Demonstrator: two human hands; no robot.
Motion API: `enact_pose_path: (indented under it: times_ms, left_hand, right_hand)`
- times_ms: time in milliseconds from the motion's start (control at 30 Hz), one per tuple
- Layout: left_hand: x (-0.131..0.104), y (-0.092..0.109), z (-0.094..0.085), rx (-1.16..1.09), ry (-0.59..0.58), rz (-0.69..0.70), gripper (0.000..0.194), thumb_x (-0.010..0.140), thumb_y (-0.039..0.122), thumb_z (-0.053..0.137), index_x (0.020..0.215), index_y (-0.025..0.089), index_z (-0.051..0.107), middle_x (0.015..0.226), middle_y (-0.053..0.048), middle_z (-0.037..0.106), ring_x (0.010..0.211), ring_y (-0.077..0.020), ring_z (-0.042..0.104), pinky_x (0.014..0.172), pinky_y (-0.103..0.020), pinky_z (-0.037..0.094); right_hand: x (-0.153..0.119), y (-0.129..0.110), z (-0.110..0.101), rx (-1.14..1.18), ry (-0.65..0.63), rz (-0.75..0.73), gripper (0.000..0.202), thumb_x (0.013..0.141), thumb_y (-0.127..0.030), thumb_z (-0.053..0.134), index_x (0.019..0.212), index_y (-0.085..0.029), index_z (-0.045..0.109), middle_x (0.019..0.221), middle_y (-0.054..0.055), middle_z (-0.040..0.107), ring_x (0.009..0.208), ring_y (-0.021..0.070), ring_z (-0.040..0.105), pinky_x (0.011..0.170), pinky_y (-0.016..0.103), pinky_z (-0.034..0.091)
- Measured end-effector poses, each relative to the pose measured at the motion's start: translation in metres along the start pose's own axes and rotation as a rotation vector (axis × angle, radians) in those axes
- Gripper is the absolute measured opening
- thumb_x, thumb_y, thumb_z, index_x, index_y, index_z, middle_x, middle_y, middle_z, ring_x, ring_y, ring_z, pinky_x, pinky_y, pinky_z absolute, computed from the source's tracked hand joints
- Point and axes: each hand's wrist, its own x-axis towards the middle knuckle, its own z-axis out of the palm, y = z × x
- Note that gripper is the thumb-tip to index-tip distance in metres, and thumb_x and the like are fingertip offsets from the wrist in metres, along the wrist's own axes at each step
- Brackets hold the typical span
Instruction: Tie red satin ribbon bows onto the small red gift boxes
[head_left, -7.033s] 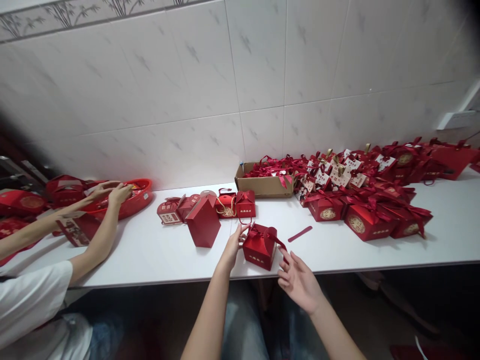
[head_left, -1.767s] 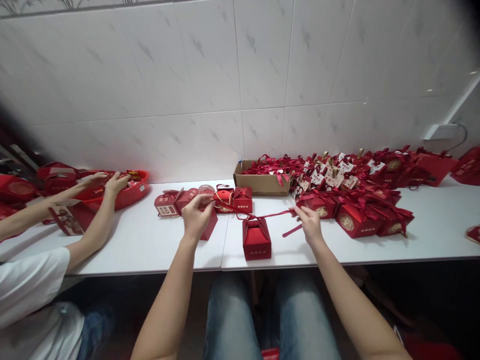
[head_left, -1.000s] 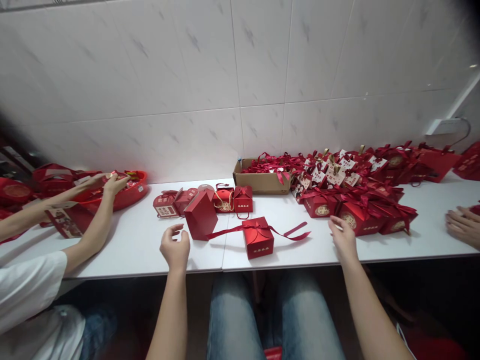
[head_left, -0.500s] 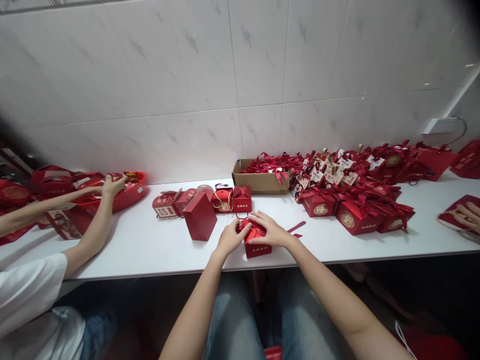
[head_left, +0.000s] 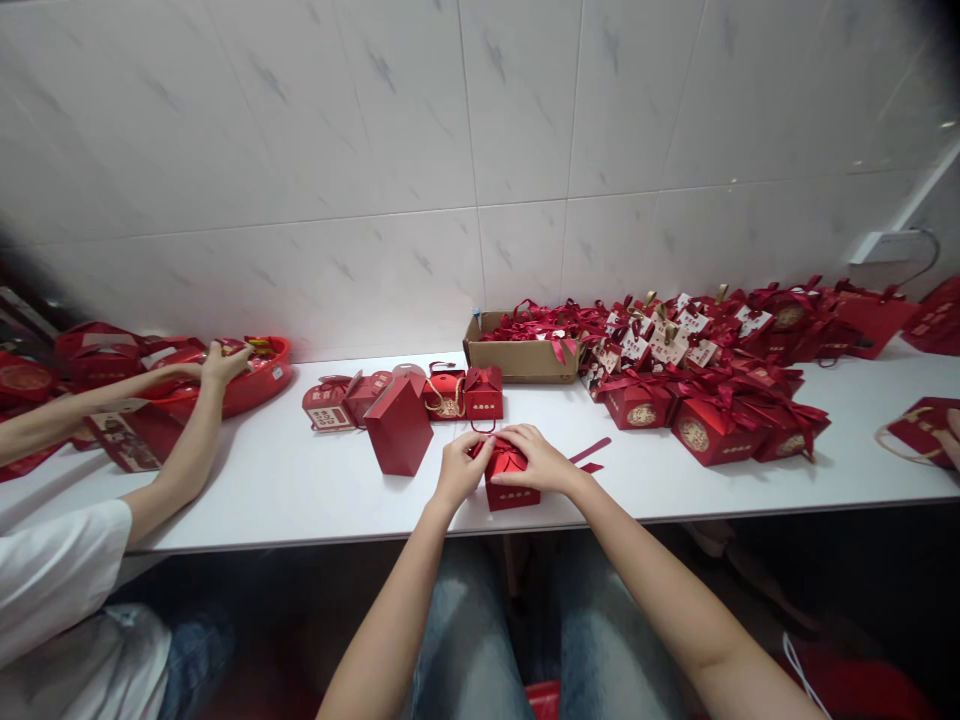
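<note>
A small red gift box (head_left: 513, 496) with gold lettering on its front stands near the table's front edge. My left hand (head_left: 460, 470) closes on its left side, thumb at the top flaps. Across the top and right side lies my right hand (head_left: 538, 462), fingers curved over the folded lid. Dark red ribbon ends (head_left: 591, 451) stick out to the right from behind that hand. A loop of ribbon or cord shows just beyond the fingertips. The underside of the box and parts of my fingers are hidden.
Red boxes (head_left: 484, 395) and a tall plain one (head_left: 399, 425) stand left of centre. Behind, a cardboard carton (head_left: 521, 362) holds ribbons. Many ribboned boxes (head_left: 720, 430) crowd the right. A co-worker's hands (head_left: 223, 365) are over a red basin (head_left: 259, 395); another person's hand (head_left: 951, 440) is far right.
My hands stay on the box, with only slight finger shifts over its lid. At far right, the other person's red box has tilted and its cord handle shows.
</note>
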Motion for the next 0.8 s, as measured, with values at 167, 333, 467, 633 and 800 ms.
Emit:
enact_pose_path:
  times_ms: [167, 333, 467, 633, 800]
  left_hand:
    - [-0.003, -0.002, 0.0, 0.023, 0.049, -0.008, 0.02, 0.081, 0.03, 0.053, 0.071, 0.017, 0.064, 0.074, -0.004, 0.068, 0.07, -0.0151, 0.061, 0.067, -0.025, 0.046]
    - [-0.004, -0.004, 0.003, 0.05, 0.088, 0.008, 0.016, 0.08, 0.024, 0.052, 0.068, 0.018, 0.061, 0.073, -0.003, 0.067, 0.07, -0.0148, 0.062, 0.068, -0.025, 0.046]
    - [-0.006, -0.006, 0.008, 0.055, 0.139, 0.044, 0.014, 0.078, 0.02, 0.052, 0.068, 0.018, 0.061, 0.074, -0.003, 0.066, 0.071, -0.0145, 0.061, 0.069, -0.025, 0.047]
    - [-0.012, -0.009, 0.012, 0.119, 0.263, 0.132, 0.017, 0.078, 0.022, 0.055, 0.061, 0.018, 0.056, 0.078, -0.004, 0.062, 0.074, -0.0146, 0.06, 0.071, -0.025, 0.047]
    - [-0.016, -0.01, 0.008, 0.16, 0.244, 0.068, 0.018, 0.081, 0.029, 0.053, 0.066, 0.019, 0.054, 0.071, -0.002, 0.059, 0.066, -0.014, 0.054, 0.064, -0.026, 0.043]
  right_hand:
    - [-0.001, 0.0, 0.0, -0.011, 0.002, -0.025, 0.067, 0.07, -0.054, 0.066, 0.126, -0.022, 0.05, 0.122, 0.011, 0.052, 0.117, 0.0256, 0.044, 0.101, 0.043, 0.038]
    - [-0.002, 0.0, -0.001, -0.001, 0.0, -0.004, 0.069, 0.069, -0.053, 0.068, 0.128, -0.024, 0.049, 0.122, 0.01, 0.052, 0.117, 0.0256, 0.044, 0.101, 0.043, 0.038]
    - [-0.003, 0.0, 0.003, 0.053, 0.005, 0.04, 0.071, 0.066, -0.054, 0.069, 0.128, -0.025, 0.048, 0.126, 0.01, 0.048, 0.123, 0.0265, 0.04, 0.104, 0.043, 0.035]
    - [-0.013, 0.005, 0.01, 0.284, 0.306, 0.368, 0.064, 0.076, -0.059, 0.055, 0.127, -0.022, 0.046, 0.137, 0.013, 0.036, 0.125, 0.0257, 0.04, 0.1, 0.041, 0.038]
    - [-0.027, 0.008, -0.004, 0.467, 0.206, 0.615, 0.048, 0.076, -0.065, 0.049, 0.087, -0.019, 0.056, 0.079, 0.003, 0.059, 0.063, 0.0144, 0.054, 0.057, 0.027, 0.044]
